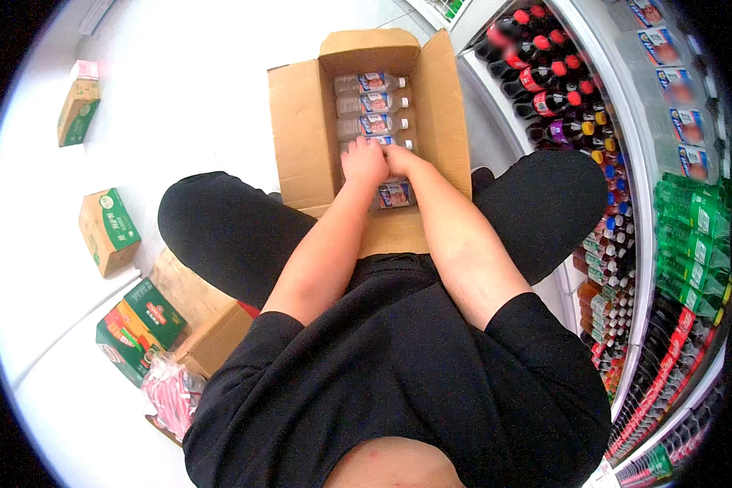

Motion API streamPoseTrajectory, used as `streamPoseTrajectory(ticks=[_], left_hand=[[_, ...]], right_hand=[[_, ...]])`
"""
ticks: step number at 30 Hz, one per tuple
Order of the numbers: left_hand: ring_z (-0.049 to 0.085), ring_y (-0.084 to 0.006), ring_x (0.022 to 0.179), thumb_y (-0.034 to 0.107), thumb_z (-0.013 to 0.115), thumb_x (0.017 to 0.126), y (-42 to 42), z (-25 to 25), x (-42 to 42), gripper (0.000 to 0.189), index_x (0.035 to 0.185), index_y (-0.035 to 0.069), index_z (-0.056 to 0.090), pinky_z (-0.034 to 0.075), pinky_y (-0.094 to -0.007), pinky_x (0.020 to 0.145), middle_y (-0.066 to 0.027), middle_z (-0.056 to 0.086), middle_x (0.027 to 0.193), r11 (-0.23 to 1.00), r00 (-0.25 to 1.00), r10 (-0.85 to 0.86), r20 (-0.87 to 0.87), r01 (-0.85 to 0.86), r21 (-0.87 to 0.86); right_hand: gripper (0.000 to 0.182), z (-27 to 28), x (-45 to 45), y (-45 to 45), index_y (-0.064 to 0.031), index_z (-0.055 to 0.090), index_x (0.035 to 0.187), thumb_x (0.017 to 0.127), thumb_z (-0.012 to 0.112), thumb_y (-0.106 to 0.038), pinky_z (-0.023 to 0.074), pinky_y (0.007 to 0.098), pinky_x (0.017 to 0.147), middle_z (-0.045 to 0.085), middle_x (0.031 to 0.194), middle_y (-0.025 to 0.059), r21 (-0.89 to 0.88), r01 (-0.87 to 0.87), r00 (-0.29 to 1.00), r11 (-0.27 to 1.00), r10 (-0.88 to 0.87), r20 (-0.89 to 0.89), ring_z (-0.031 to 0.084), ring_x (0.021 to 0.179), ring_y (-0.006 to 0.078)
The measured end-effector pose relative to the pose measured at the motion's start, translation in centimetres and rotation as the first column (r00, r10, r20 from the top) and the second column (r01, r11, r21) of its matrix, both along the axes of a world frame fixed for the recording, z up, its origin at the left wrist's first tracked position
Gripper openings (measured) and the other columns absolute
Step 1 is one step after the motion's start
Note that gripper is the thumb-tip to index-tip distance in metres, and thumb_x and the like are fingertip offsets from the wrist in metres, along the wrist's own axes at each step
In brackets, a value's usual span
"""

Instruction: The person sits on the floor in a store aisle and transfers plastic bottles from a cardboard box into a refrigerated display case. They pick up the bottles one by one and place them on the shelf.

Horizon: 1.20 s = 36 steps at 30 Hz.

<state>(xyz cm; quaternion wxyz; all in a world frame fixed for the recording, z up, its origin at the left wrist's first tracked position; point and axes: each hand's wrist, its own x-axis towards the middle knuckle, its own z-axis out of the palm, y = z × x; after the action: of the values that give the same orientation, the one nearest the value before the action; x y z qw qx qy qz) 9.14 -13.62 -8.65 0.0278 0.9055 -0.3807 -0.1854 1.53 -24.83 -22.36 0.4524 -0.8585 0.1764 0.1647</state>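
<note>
An open cardboard box [299, 131] stands between my knees with its flaps spread. Several clear plastic bottles [354, 126] with white caps and blue picture labels lie on their sides in it, side by side. My left hand [365, 161] and my right hand [401, 160] meet over a bottle in the lower half of the box. The left fingers rest on or around that bottle, and the right hand is close against them. How firmly either hand grips is hidden by the hands themselves. Another bottle [393, 194] shows below my wrists.
A drinks cooler shelf [506, 116] on the right holds cola bottles [540, 76] and other drinks. Farther right are green bottles [689, 238]. On the left stand cartons [110, 232], a green printed box [140, 329] and a pink plastic-wrapped bundle [174, 390].
</note>
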Motion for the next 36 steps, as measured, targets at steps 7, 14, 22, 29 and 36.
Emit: streamPoseTrajectory(ticks=[7,14,22,29,36], left_hand=[[0.059,-0.0379,0.127,0.029,0.056,0.093,1.8,-3.4,-0.3,0.046,0.135,0.009,0.057,0.037,-0.0641,0.109,-0.0220,0.063,0.134,0.993,0.967,-0.055,-0.248,0.080,0.090],[0.031,-0.0370,0.151,0.057,0.062,0.089,0.8,-2.8,-3.5,0.090,0.160,0.012,0.029,0.015,-0.0750,0.117,-0.0104,0.032,0.165,0.969,0.966,-0.165,-0.198,0.196,0.149],[0.022,-0.0382,0.153,0.056,0.068,0.086,0.6,-3.5,-6.1,0.061,0.140,0.028,0.061,0.011,-0.0791,0.115,-0.0106,0.034,0.163,0.875,0.875,-0.483,-0.002,0.483,0.008],[0.017,-0.0453,0.153,0.048,0.064,0.088,0.4,-0.5,-5.3,0.045,0.124,0.023,0.074,0.010,-0.0830,0.111,-0.0114,0.034,0.162,0.840,0.849,-0.512,-0.130,0.526,0.129],[0.020,-0.0465,0.151,0.036,0.063,0.088,0.3,-0.8,-5.3,0.039,0.121,0.020,0.076,0.010,-0.0838,0.111,-0.0104,0.037,0.160,0.840,0.842,-0.527,-0.111,0.537,0.083]], right_hand=[[0.030,4.2,0.4,1.5,-0.0077,0.075,0.111,0.094,0.062,-0.029,0.0548,0.0468,0.091,0.072,0.112,0.0241,-0.018,0.249,0.965,0.968,-0.249,-0.080,0.070,0.103,0.0391],[0.038,5.5,-0.4,0.1,-0.0029,0.076,0.104,0.090,0.064,-0.036,0.0548,0.0502,0.093,0.071,0.112,0.0255,-0.226,0.288,0.906,0.931,-0.341,-0.250,0.069,0.108,0.0416],[0.027,19.2,4.1,-3.2,-0.0050,0.074,0.102,0.089,0.066,-0.028,0.0559,0.0470,0.088,0.074,0.103,0.0203,-0.130,0.452,0.889,0.882,-0.433,0.151,0.070,0.097,0.0397],[0.021,37.8,1.1,-13.5,-0.0041,0.074,0.098,0.088,0.065,-0.020,0.0552,0.0461,0.087,0.073,0.100,0.0214,-0.211,0.733,0.617,0.646,-0.502,0.607,0.070,0.096,0.0393],[0.052,48.3,-8.9,-26.8,-0.0083,0.062,0.131,0.085,0.070,-0.030,0.0378,0.0598,0.109,0.051,0.139,0.0297,-0.492,0.811,0.506,-0.317,-0.041,0.862,0.047,0.130,0.0485]])
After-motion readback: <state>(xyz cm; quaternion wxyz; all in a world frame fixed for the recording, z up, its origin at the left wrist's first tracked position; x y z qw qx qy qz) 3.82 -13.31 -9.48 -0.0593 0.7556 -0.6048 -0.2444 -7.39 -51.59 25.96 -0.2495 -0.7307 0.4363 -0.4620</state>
